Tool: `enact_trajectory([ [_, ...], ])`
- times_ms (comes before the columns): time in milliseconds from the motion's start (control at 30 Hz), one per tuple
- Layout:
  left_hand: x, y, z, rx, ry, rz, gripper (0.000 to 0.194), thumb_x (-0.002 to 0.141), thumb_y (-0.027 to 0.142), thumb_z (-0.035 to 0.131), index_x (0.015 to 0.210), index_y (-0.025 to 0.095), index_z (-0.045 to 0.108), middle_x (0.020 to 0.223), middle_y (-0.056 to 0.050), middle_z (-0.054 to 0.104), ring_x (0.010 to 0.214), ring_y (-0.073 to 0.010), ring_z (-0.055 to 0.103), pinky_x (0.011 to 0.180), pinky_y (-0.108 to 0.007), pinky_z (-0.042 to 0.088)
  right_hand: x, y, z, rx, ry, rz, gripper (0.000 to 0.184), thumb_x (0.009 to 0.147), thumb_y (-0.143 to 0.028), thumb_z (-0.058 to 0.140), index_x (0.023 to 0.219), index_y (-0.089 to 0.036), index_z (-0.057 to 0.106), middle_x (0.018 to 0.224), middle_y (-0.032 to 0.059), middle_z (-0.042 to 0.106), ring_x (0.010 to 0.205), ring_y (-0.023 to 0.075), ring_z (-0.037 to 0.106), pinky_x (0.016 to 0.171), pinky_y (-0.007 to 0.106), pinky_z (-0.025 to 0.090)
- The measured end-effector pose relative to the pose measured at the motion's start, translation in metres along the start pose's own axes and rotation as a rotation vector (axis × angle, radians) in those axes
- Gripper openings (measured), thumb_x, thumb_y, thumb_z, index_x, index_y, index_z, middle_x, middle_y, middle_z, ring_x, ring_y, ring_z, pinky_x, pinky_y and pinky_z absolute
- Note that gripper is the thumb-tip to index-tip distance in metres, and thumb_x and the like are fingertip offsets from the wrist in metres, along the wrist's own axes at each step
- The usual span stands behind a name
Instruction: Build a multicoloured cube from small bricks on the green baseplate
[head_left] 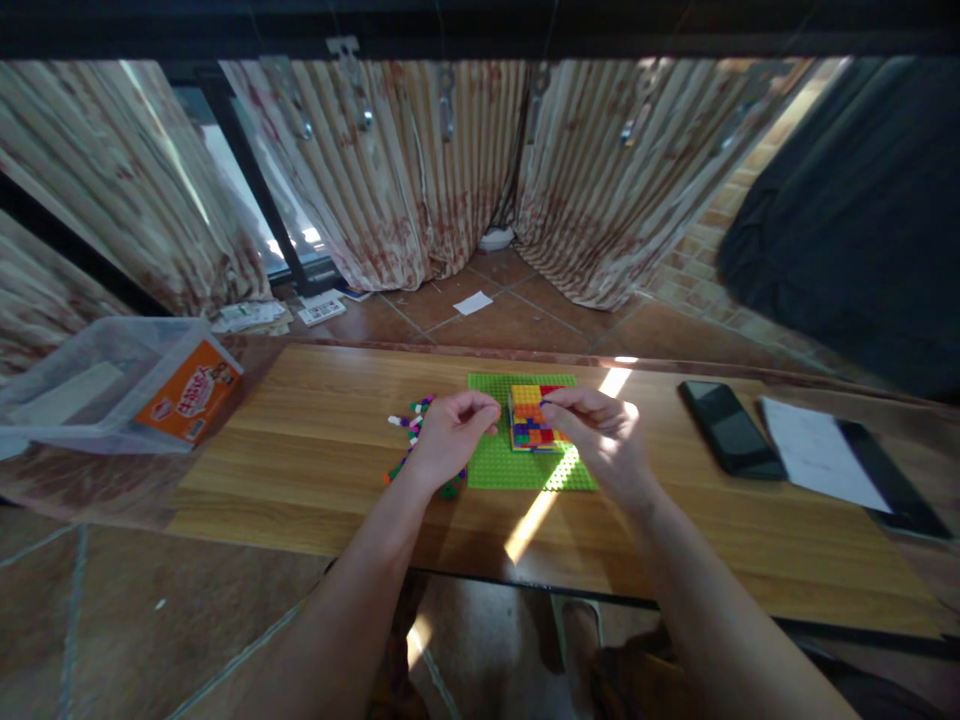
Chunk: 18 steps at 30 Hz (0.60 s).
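Observation:
A green studded baseplate (491, 470) lies on the wooden table, bearing a block of toy building bricks (526, 395) in yellow, orange, red and blue. Over the right side of this block my right hand (611, 440) pinches a small dark blue building brick (544, 403), close to the top bricks. My left hand (450, 435) is closed in a pinch above the plate's left part, apart from the block; what its fingertips hold is too small to make out. Loose bricks (395, 472) in green, white, purple and orange lie left of the plate, partly hidden by my left hand and forearm.
A clear plastic tub (97, 400) with an orange label stands at the left. On the right lie a black phone (731, 428), a white sheet of paper (821, 455) and a dark flat device (892, 480). Curtains (420, 180) hang behind the table (300, 450).

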<state>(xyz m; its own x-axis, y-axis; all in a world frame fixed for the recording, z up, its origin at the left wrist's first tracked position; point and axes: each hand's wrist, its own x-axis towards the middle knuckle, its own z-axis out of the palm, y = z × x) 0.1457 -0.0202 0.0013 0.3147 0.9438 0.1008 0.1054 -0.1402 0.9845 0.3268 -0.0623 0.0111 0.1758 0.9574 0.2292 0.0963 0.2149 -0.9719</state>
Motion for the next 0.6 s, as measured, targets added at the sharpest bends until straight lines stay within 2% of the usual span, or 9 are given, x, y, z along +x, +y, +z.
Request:
enact_trajectory([
  [67,0.0,-0.005,-0.007,0.174,-0.021,0.007,0.018,0.082,0.029,0.054,0.079,0.014,0.064,0.067,0.0,0.062,0.063,-0.0118,0.058,0.06,-0.023,0.043,0.002,0.004,-0.004,0.021,0.03,0.009,0.012,0.071,-0.028,0.071,0.08,-0.02,0.069,0.073,0.0011,0.069,0.066,0.0133,0.064,0.063,0.029,0.055],
  [133,-0.002,-0.007,-0.015,0.453,-0.051,0.034,0.017,0.083,0.026,0.052,0.079,0.015,0.065,0.069,-0.002,0.064,0.065,-0.0133,0.058,0.061,-0.024,0.042,0.003,0.007,-0.007,-0.025,0.033,-0.016,0.014,0.073,-0.029,0.068,0.085,-0.02,0.069,0.077,0.0023,0.069,0.069,0.0147,0.065,0.065,0.031,0.055],
  [200,-0.005,-0.007,-0.022,0.728,-0.077,0.065,0.017,0.082,0.022,0.05,0.077,0.016,0.065,0.072,-0.004,0.066,0.068,-0.0145,0.058,0.064,-0.026,0.041,0.002,0.01,-0.009,-0.184,0.027,-0.09,0.018,0.078,-0.03,0.064,0.092,-0.021,0.069,0.085,0.004,0.07,0.075,0.0162,0.066,0.068,0.033,0.056],
  [267,-0.008,-0.005,-0.027,0.894,-0.119,0.072,0.019,0.082,0.02,0.048,0.076,0.017,0.066,0.077,-0.005,0.068,0.071,-0.0154,0.059,0.067,-0.026,0.041,0.002,0.011,-0.01,-0.4,0.014,-0.192,0.019,0.082,-0.03,0.058,0.097,-0.022,0.069,0.093,0.0052,0.07,0.08,0.0169,0.066,0.072,0.034,0.056],
  [333,-0.01,-0.002,-0.031,0.969,-0.165,0.056,0.02,0.082,0.02,0.048,0.077,0.017,0.067,0.081,-0.005,0.069,0.073,-0.0159,0.06,0.067,-0.026,0.041,0.001,0.011,-0.01,-0.563,-0.008,-0.28,0.019,0.086,-0.028,0.053,0.097,-0.022,0.068,0.095,0.0055,0.07,0.081,0.0167,0.065,0.074,0.034,0.055],
  [400,-0.011,0.0,-0.033,1.017,-0.211,0.029,0.022,0.082,0.021,0.048,0.076,0.018,0.068,0.08,-0.005,0.07,0.072,-0.0163,0.06,0.065,-0.026,0.04,0.0,0.01,-0.01,-0.634,-0.029,-0.32,0.02,0.088,-0.026,0.051,0.098,-0.021,0.067,0.094,0.0054,0.071,0.081,0.0163,0.066,0.074,0.033,0.054],
  [500,-0.011,0.002,-0.034,1.037,-0.275,-0.008,0.02,0.08,0.02,0.049,0.073,0.018,0.068,0.074,-0.004,0.069,0.068,-0.0157,0.06,0.063,-0.026,0.039,0.0,0.009,-0.01,-0.667,-0.021,-0.329,0.02,0.089,-0.026,0.05,0.1,-0.021,0.065,0.093,0.0047,0.071,0.078,0.0162,0.066,0.073,0.033,0.054],
  [600,-0.011,0.002,-0.036,0.992,-0.312,-0.025,0.018,0.077,0.019,0.051,0.071,0.018,0.069,0.072,-0.004,0.069,0.067,-0.015,0.059,0.062,-0.025,0.039,0.0,0.01,-0.009,-0.641,-0.007,-0.384,0.018,0.088,-0.026,0.051,0.099,-0.023,0.066,0.096,0.0048,0.07,0.086,0.0174,0.065,0.08,0.036,0.053],
])
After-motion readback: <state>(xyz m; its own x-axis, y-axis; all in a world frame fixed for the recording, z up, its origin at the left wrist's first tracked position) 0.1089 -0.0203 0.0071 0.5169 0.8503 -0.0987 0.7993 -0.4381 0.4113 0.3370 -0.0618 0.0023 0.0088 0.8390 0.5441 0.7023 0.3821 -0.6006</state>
